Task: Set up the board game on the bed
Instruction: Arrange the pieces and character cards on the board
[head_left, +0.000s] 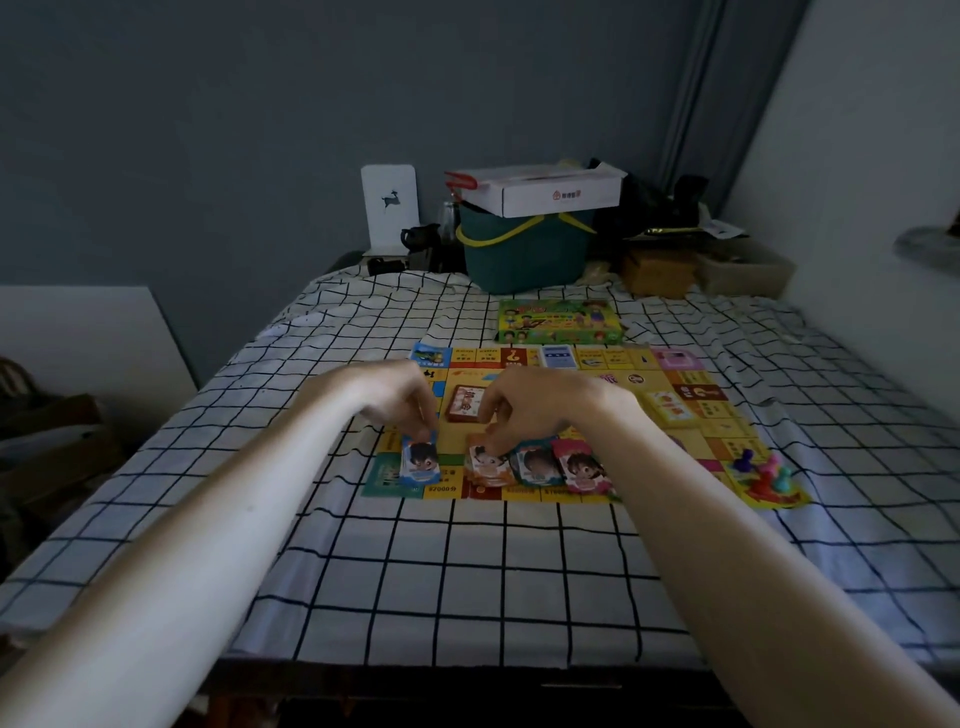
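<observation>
Head view: game board (691, 410) spread mid-bed, pawns (763, 470) clustered at its right corner; left hand (400, 397) pinching blue character card (420, 462), right hand (524, 408) pinching orange card (485, 462); card placement unfinished.

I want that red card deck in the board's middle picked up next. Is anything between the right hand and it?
Nothing visible: the red card deck lies uncovered just beyond the right hand, whose fingers touch the orange character card.
</observation>
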